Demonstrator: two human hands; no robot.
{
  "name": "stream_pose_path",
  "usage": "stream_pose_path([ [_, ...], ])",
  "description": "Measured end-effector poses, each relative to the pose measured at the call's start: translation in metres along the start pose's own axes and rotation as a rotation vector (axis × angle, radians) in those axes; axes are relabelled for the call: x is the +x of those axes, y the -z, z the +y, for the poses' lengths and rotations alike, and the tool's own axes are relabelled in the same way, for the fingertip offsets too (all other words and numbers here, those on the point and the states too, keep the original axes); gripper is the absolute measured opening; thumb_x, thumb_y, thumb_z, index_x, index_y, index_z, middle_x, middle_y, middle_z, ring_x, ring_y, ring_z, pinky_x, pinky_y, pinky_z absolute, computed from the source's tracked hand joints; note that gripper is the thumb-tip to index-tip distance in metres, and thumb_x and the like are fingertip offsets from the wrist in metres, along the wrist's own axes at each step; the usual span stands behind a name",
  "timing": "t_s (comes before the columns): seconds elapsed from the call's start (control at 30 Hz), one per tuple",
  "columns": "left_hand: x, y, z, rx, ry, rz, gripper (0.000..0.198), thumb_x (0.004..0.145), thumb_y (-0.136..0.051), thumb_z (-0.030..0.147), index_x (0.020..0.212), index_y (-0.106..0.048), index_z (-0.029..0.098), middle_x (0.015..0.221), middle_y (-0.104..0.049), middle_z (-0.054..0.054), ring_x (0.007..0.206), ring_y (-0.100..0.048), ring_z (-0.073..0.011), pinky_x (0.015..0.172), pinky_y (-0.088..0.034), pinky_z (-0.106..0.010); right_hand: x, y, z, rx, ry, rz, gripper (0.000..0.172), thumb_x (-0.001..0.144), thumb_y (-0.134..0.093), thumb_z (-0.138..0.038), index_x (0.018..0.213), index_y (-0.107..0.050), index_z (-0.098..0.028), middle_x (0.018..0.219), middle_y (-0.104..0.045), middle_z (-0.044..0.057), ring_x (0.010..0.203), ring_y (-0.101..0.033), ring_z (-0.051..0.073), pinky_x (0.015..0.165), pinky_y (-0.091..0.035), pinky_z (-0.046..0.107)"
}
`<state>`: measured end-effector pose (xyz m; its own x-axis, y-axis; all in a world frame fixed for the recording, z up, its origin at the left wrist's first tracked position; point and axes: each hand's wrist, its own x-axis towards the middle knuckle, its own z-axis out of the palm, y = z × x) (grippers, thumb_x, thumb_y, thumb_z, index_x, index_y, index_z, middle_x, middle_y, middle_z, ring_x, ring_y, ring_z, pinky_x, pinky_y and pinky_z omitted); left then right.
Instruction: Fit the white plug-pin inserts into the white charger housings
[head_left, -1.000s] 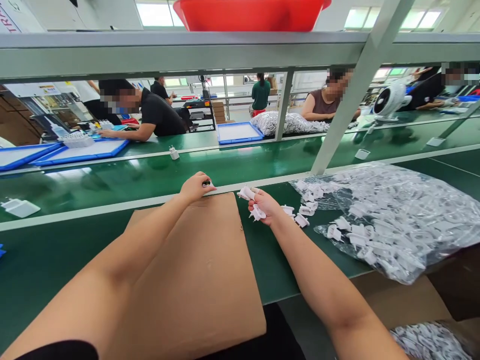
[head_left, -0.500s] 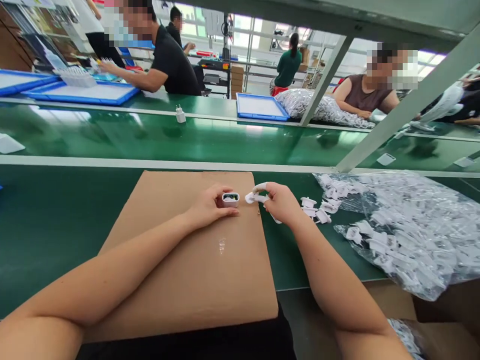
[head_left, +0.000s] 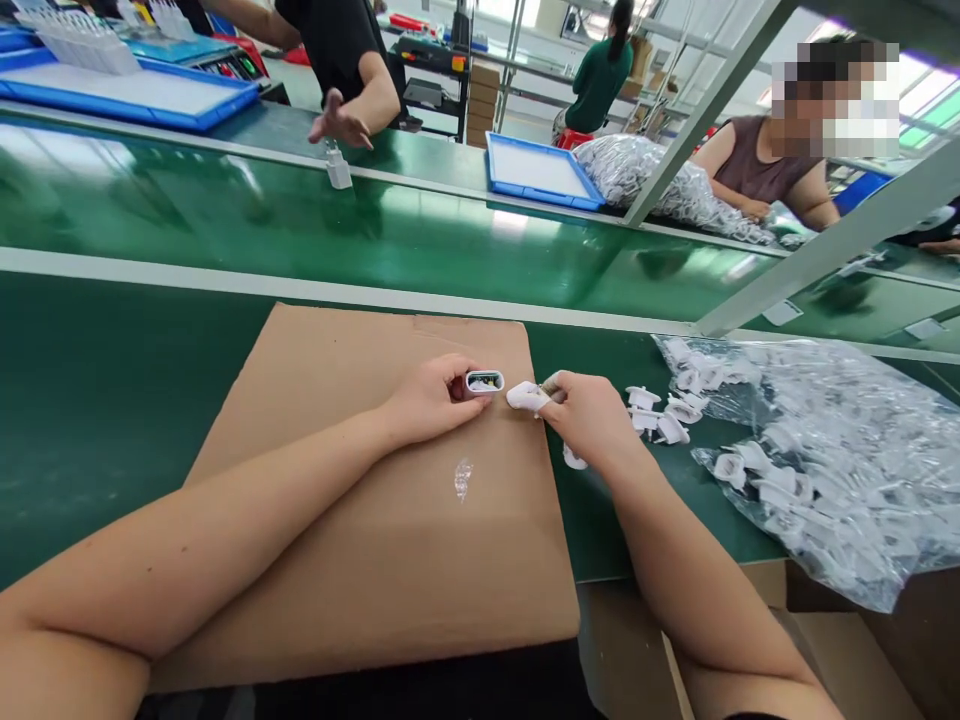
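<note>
My left hand (head_left: 431, 398) is closed round a small white charger housing (head_left: 484, 382), its open end facing right, held just above a brown cardboard sheet (head_left: 360, 560). My right hand (head_left: 589, 415) pinches a white plug cap (head_left: 526, 397) a short way from that open end. A second white cap (head_left: 574, 459) shows under the right palm. Several loose white plug caps (head_left: 660, 415) lie on the green bench just right of that hand.
A clear plastic bag of white plug caps (head_left: 817, 470) spreads at the right. Beyond a pale rail runs a green conveyor (head_left: 300, 215) with one white charger (head_left: 337, 168) on it. Blue trays (head_left: 536, 168), slanted grey frame struts (head_left: 817, 255) and other people's hands lie across the conveyor.
My left hand came back from the bench's far rail onto the cardboard with the housing. My right hand brought its cap closer to the housing. The view tilted downward.
</note>
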<state>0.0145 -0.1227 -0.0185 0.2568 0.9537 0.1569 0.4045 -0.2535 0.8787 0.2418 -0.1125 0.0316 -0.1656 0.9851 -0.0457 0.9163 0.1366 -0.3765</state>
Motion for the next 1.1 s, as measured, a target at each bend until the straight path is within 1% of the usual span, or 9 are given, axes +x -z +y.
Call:
stream_pose_path([
  [0.03, -0.001, 0.000, 0.001, 0.002, 0.001, 0.001, 0.029, 0.079, -0.069, 0.040, 0.101, -0.071, 0.020, 0.087, -0.066, -0.003, 0.068, -0.056, -0.0160, 0.060, -0.046, -0.028, 0.000, -0.004, -0.002, -0.030, 0.015, 0.002, 0.004, 0.075, -0.066, -0.021, 0.077, -0.069, -0.020, 0.078, -0.070, 0.005, 0.070, -0.059, 0.019, 0.059, -0.036, 0.027],
  [0.13, -0.002, 0.002, 0.004, -0.022, 0.007, 0.012, 0.037, 0.077, -0.072, 0.041, 0.107, -0.069, 0.021, 0.086, -0.065, -0.002, 0.069, -0.057, -0.0163, 0.063, -0.048, -0.028, 0.004, -0.013, -0.002, -0.009, 0.100, 0.003, 0.029, 0.073, -0.060, -0.009, 0.097, -0.074, -0.020, 0.088, -0.070, 0.005, 0.072, -0.059, 0.017, 0.061, -0.037, 0.026],
  [0.2, -0.003, 0.002, 0.005, -0.050, 0.023, 0.022, 0.041, 0.075, -0.074, 0.043, 0.109, -0.069, 0.020, 0.082, -0.064, -0.001, 0.068, -0.057, -0.0163, 0.063, -0.049, -0.028, 0.007, -0.017, 0.003, 0.052, 0.158, 0.015, 0.035, 0.074, -0.058, -0.008, 0.102, -0.075, -0.020, 0.093, -0.069, 0.005, 0.068, -0.058, 0.015, 0.062, -0.039, 0.026],
  [0.3, -0.004, 0.003, 0.007, -0.063, 0.038, 0.006, 0.039, 0.077, -0.074, 0.046, 0.105, -0.070, 0.020, 0.080, -0.065, -0.002, 0.067, -0.056, -0.0162, 0.061, -0.047, -0.028, 0.008, -0.016, 0.008, 0.172, 0.194, 0.079, 0.029, 0.078, -0.060, -0.017, 0.101, -0.076, -0.020, 0.098, -0.069, 0.006, 0.059, -0.055, 0.012, 0.060, -0.042, 0.027],
  [0.4, -0.005, 0.003, 0.009, -0.077, 0.032, -0.030, 0.039, 0.076, -0.075, 0.047, 0.106, -0.072, 0.022, 0.085, -0.067, -0.002, 0.069, -0.057, -0.0162, 0.062, -0.047, -0.028, 0.008, -0.013, 0.006, 0.333, 0.162, 0.176, 0.025, 0.078, -0.066, -0.028, 0.099, -0.078, -0.021, 0.090, -0.071, 0.004, 0.056, -0.055, 0.012, 0.058, -0.044, 0.028],
  [0.5, -0.005, 0.003, 0.008, -0.089, 0.059, -0.036, 0.043, 0.074, -0.078, 0.048, 0.108, -0.072, 0.023, 0.084, -0.067, -0.002, 0.071, -0.058, -0.0169, 0.064, -0.048, -0.028, 0.008, -0.011, 0.001, 0.523, 0.071, 0.203, 0.030, 0.074, -0.074, -0.039, 0.097, -0.078, -0.020, 0.078, -0.071, 0.004, 0.054, -0.055, 0.013, 0.054, -0.044, 0.029],
  [0.6, -0.004, 0.002, 0.005, -0.107, 0.069, -0.046, 0.042, 0.075, -0.077, 0.050, 0.106, -0.072, 0.022, 0.087, -0.068, -0.003, 0.073, -0.059, -0.0180, 0.064, -0.049, -0.029, 0.005, -0.011, -0.004, 0.645, 0.106, 0.193, 0.036, 0.075, -0.074, -0.043, 0.103, -0.075, -0.019, 0.088, -0.072, 0.005, 0.054, -0.054, 0.012, 0.051, -0.043, 0.027],
  [0.8, -0.003, 0.001, 0.004, -0.131, 0.039, -0.037, 0.042, 0.075, -0.076, 0.051, 0.103, -0.074, 0.020, 0.081, -0.065, -0.003, 0.068, -0.056, -0.0177, 0.060, -0.047, -0.029, -0.002, -0.016, -0.011, 0.371, 0.439, 0.241, 0.026, 0.085, -0.060, -0.027, 0.108, -0.071, -0.022, 0.099, -0.066, 0.006, 0.063, -0.053, 0.012, 0.058, -0.044, 0.027],
  [1.1, -0.003, 0.003, 0.004, -0.126, -0.012, -0.041, 0.036, 0.076, -0.076, 0.048, 0.100, -0.073, 0.021, 0.086, -0.067, -0.003, 0.071, -0.057, -0.0177, 0.063, -0.047, -0.029, -0.003, -0.019, -0.019, 0.119, 0.516, 0.168, 0.032, 0.084, -0.051, -0.016, 0.111, -0.067, -0.020, 0.095, -0.062, 0.007, 0.067, -0.054, 0.016, 0.063, -0.043, 0.027],
])
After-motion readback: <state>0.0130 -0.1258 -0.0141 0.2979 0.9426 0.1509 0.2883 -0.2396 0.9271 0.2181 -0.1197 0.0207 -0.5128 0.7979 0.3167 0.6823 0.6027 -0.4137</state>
